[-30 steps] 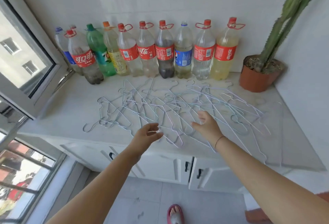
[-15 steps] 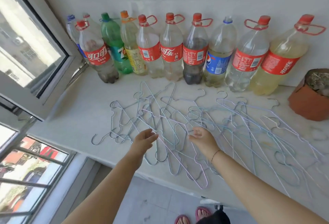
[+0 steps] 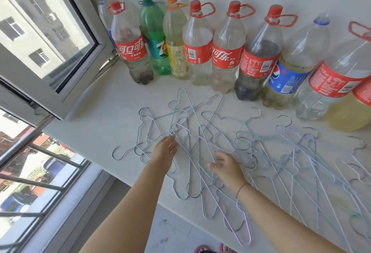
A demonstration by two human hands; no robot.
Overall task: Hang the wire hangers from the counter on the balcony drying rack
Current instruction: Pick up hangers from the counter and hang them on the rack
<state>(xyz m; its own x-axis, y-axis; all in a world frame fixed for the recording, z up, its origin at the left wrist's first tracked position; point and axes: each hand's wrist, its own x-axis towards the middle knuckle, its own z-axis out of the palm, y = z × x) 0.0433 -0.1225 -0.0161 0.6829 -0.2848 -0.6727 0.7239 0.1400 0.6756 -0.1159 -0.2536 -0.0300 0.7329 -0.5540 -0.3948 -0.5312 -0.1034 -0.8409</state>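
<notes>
The wire hangers [image 3: 246, 138] lie tangled on the desk [image 3: 100, 116], spreading from its middle toward the right and down to the front edge. The left hand [image 3: 165, 152], fingers straight, touches the wires. The right hand [image 3: 226, 167] bends its fingers onto them (whether it grips one I cannot tell). Along the back edge stand red-labelled Coca-Cola bottles [image 3: 226, 55] with Chinese script, a green 7UP bottle [image 3: 154, 37] and a blue-labelled Pepsi bottle [image 3: 287, 78]. An open window [image 3: 50, 31] stands at the left edge.

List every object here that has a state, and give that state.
wire hangers: tangled, lying flat on counter
left hand: fingers straight, at the hangers
right hand: fingers curled over hangers, grip unclear
window: swung open
bottles: upright, capped
</notes>
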